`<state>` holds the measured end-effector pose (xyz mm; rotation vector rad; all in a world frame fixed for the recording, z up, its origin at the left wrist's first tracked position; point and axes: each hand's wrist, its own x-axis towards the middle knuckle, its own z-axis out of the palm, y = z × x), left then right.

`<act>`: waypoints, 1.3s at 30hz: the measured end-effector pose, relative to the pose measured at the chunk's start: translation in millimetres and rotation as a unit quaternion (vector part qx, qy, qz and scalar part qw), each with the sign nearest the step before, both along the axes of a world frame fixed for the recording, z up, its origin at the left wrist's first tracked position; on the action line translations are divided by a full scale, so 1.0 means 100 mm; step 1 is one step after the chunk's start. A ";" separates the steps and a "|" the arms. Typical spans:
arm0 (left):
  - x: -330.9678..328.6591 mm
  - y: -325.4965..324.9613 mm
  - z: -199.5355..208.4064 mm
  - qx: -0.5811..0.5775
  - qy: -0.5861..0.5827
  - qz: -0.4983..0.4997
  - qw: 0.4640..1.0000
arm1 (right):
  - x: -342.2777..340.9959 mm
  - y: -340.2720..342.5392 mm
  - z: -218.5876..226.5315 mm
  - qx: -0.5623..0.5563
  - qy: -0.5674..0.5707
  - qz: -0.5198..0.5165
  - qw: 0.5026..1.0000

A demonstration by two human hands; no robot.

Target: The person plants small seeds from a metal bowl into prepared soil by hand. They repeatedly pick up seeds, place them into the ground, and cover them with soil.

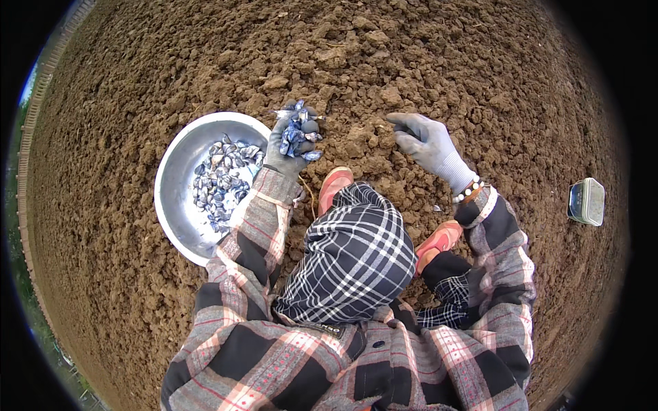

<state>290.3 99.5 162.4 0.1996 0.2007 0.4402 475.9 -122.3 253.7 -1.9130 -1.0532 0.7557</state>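
My left hand (286,145), in a grey glove, is palm up with its fingers curled around a heap of blue-stained garlic cloves (295,135). It is beside the right rim of a round metal basin (173,188), where many more blue-and-white cloves (223,179) lie. Over the bare soil to the right hovers my right hand (426,142), also gloved. Its index finger and thumb point left with a small gap between them, and nothing shows there. A beaded bracelet circles that wrist.
Loose, clumpy brown soil (384,61) spreads all around. A clear lidded plastic tub (587,202) sits on it at far right. My pink shoes (336,186) stand between the hands, below a plaid-covered knee (360,246). A small pale piece (436,207) lies near the right shoe.
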 end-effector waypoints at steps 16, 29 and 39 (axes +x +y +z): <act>0.56 -0.42 -0.82 -0.138 0.044 0.009 0.989 | -0.51 0.48 -0.99 0.091 -0.410 0.068 0.905; 0.79 0.70 -0.28 -0.079 -0.121 0.082 0.986 | 0.87 0.97 -1.45 -0.032 0.019 -0.145 0.989; 1.05 0.62 -0.54 -0.164 -0.018 0.045 0.985 | 1.25 1.45 -2.08 -0.153 -0.116 -0.064 0.979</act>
